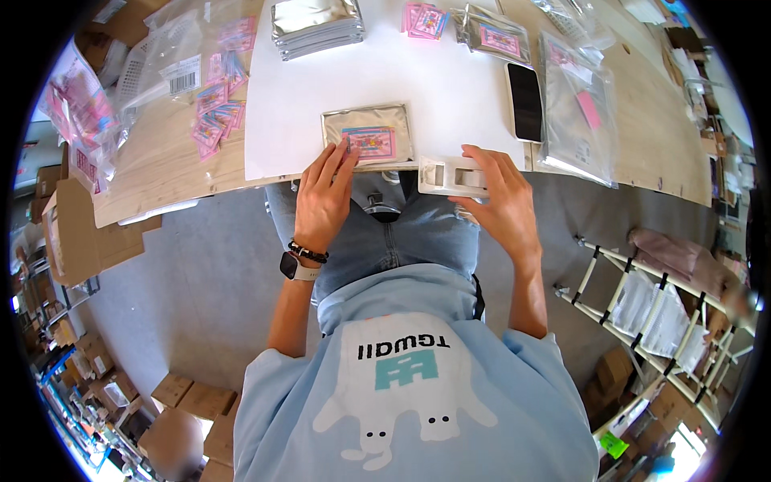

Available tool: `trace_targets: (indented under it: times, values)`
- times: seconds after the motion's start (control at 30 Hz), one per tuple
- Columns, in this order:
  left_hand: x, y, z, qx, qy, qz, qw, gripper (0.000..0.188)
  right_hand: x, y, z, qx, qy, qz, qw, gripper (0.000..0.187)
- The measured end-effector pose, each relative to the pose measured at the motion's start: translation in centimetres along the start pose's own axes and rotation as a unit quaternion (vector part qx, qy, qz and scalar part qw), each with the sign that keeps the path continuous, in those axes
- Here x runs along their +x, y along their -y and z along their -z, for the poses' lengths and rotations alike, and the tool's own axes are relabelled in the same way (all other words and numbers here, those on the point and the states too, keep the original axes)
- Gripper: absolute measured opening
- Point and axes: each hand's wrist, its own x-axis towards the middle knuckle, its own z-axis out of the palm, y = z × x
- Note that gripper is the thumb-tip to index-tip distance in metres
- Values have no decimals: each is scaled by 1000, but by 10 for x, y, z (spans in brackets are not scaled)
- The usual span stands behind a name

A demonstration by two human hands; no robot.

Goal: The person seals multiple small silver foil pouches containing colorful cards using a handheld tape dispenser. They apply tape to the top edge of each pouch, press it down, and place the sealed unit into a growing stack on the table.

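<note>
A silver foil pouch (366, 117) lies flat at the table's front edge, with a pink printed card (371, 143) on its lower part. My left hand (326, 193) rests its outstretched fingertips on the left edge of the card and pouch, not wrapped round either. Just right of the pouch, my right hand (502, 201) grips a small white tape dispenser (451, 176) between thumb and fingers. The dispenser sits at the table edge, partly over my lap.
Stacked silver pouches (317, 28) stand at the back, beside a few pink cards (424, 22) and more foil pouches (491, 36). Rightward lie a phone (524, 103) and clear plastic bags (578, 112). Loose pink cards (215, 120) are scattered left. A pipe-framed rack (658, 305) stands right.
</note>
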Motion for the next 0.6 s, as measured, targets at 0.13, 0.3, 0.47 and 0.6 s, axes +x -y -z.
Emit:
trace_targets:
  times: [0.13, 0.3, 0.47, 0.6]
  values:
    - [1, -3, -1, -3, -4, 27, 1000, 40, 0, 5, 0, 4, 5, 10, 1000, 75]
    - [3, 0, 3, -8, 4, 14, 1000, 41, -1, 9, -3, 4, 5, 13, 1000, 77]
    - [10, -10, 12, -10, -32, 23, 999, 45, -2, 13, -5, -3, 7, 20, 1000, 78]
    - [16, -40, 36, -140, -46, 30, 989, 41, 1, 26, -1, -29, 14, 38, 999, 78]
